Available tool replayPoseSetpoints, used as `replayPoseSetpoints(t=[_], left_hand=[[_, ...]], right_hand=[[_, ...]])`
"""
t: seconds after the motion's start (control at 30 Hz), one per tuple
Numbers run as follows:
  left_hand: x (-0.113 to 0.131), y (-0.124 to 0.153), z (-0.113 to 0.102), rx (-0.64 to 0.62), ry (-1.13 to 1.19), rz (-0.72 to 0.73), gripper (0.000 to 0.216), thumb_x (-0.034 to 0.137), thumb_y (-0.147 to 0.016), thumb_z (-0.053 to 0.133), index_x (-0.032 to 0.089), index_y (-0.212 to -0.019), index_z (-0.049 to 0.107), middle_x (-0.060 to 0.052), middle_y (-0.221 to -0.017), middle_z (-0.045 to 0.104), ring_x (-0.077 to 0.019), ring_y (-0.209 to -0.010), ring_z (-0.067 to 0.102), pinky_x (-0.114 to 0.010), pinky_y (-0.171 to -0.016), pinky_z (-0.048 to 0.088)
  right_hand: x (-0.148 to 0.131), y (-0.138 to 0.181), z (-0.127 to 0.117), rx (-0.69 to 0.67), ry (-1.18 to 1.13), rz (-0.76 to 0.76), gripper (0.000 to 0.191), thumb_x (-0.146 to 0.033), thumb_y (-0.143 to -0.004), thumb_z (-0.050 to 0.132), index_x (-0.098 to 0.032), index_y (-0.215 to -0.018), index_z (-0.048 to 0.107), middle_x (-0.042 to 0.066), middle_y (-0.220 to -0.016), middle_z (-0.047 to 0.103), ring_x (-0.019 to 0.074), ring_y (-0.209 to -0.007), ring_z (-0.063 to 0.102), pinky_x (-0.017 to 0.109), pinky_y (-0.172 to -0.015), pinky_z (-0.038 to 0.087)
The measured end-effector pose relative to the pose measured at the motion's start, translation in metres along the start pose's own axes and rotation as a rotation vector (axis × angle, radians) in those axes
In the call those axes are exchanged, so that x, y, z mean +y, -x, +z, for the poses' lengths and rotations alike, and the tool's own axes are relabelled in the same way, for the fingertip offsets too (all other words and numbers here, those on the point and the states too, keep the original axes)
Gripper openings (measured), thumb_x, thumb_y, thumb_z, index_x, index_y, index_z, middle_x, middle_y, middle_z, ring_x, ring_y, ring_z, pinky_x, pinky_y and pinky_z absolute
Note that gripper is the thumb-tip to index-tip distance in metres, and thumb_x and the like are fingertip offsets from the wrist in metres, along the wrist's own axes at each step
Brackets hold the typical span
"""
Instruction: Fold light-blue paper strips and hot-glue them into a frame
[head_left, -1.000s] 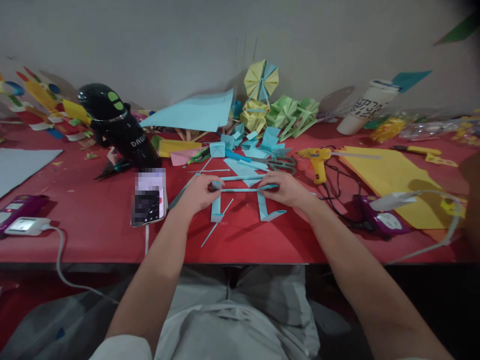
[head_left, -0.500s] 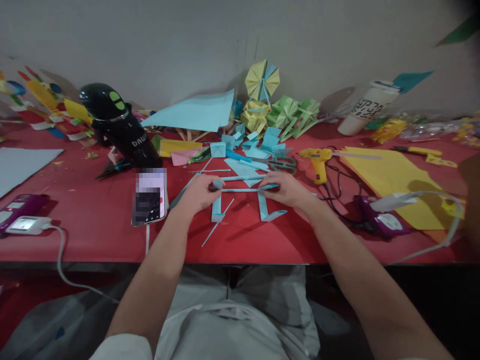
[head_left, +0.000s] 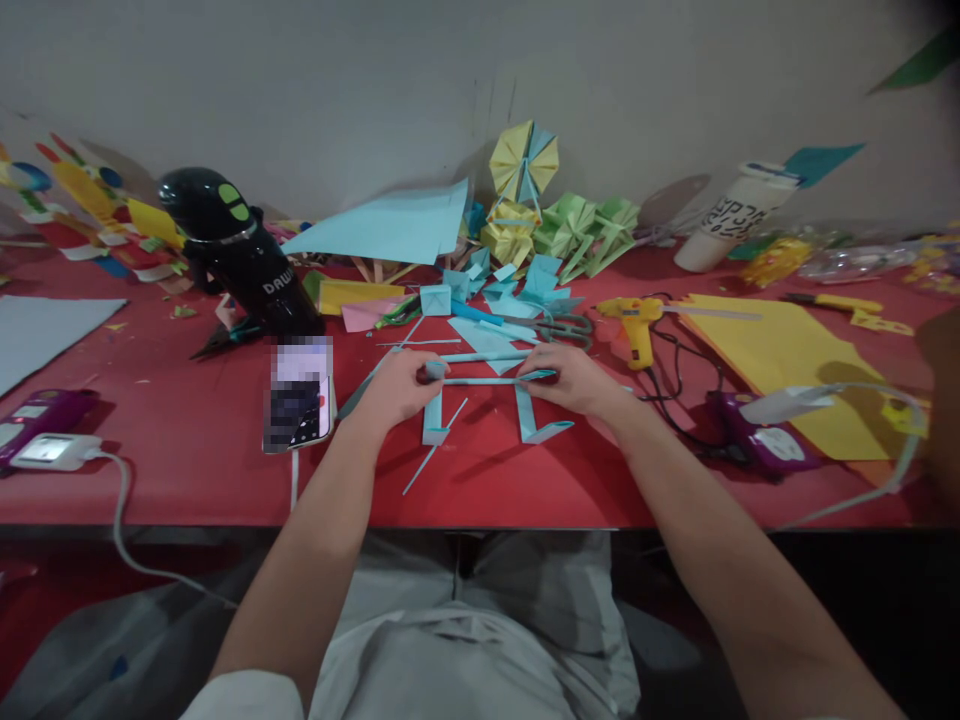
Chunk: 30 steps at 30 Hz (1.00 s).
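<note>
Between my hands is a light-blue folded-paper frame (head_left: 480,381), with two thin rods running across and bent paper legs resting on the red table (head_left: 480,490). My left hand (head_left: 401,385) pinches its left end, fingers closed around the folded paper there. At the right end, my right hand (head_left: 574,380) pinches the frame near a folded blue flap. A thin blue paper stick (head_left: 424,465) lies by the left leg. Behind the frame are loose blue paper pieces (head_left: 544,285) and a pair of scissors (head_left: 566,326).
A yellow glue gun (head_left: 636,325) and yellow paper sheets (head_left: 810,380) lie to the right. On the left stand a black bottle (head_left: 255,260) and a phone (head_left: 319,400). Folded yellow and green paper shapes (head_left: 517,230) line the wall. A white cup (head_left: 731,220) stands back right.
</note>
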<state>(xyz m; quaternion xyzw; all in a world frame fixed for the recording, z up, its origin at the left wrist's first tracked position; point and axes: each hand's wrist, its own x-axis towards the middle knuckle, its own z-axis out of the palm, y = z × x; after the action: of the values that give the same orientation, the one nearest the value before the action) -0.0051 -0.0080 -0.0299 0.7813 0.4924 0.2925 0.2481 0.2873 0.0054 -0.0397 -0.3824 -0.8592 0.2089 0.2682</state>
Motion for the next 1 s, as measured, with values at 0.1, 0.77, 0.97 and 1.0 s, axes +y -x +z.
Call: replayPoseSetpoints(t=[0.1, 0.77, 0.97, 1.0], left_hand=[[0.0005, 0.0000, 0.0003, 0.006, 0.001, 0.000, 0.015, 0.019, -0.072, 0.060, 0.018, -0.080, 0.072, -0.002, -0.073, 0.069, -0.0129, -0.060, 0.055, -0.025, -0.057, 0.043], [-0.0023, -0.0011, 0.0016, -0.009, 0.000, 0.001, 0.014, 0.020, -0.073, 0.060, 0.018, -0.080, 0.072, -0.002, -0.077, 0.070, -0.0137, -0.063, 0.056, -0.026, -0.060, 0.045], [-0.0045, -0.0012, 0.0028, -0.004, -0.003, -0.038, 0.014, 0.022, -0.075, 0.061, 0.018, -0.082, 0.072, -0.003, -0.082, 0.072, -0.0151, -0.068, 0.061, -0.028, -0.067, 0.049], [-0.0044, -0.0013, 0.0028, -0.005, -0.009, -0.052, 0.013, 0.023, -0.075, 0.061, 0.018, -0.081, 0.072, -0.003, -0.082, 0.072, -0.0156, -0.070, 0.061, -0.029, -0.068, 0.049]], right_hand=[[-0.0015, -0.0005, -0.0008, -0.007, -0.011, 0.000, 0.013, -0.031, -0.084, 0.063, -0.022, -0.082, 0.073, 0.008, -0.086, 0.068, 0.0213, -0.081, 0.063, 0.035, -0.077, 0.049], [-0.0038, -0.0005, -0.0003, -0.007, -0.030, 0.013, 0.012, -0.030, -0.083, 0.063, -0.022, -0.083, 0.071, 0.008, -0.088, 0.069, 0.0224, -0.083, 0.063, 0.036, -0.078, 0.049], [-0.0003, 0.0052, -0.0027, 0.011, -0.002, 0.016, 0.016, -0.021, -0.075, 0.061, -0.023, -0.089, 0.070, 0.006, -0.094, 0.068, 0.0225, -0.086, 0.062, 0.037, -0.081, 0.050], [0.0020, 0.0064, -0.0042, 0.023, 0.020, 0.021, 0.018, -0.019, -0.073, 0.061, -0.022, -0.089, 0.069, 0.006, -0.094, 0.067, 0.0227, -0.086, 0.061, 0.037, -0.081, 0.050]])
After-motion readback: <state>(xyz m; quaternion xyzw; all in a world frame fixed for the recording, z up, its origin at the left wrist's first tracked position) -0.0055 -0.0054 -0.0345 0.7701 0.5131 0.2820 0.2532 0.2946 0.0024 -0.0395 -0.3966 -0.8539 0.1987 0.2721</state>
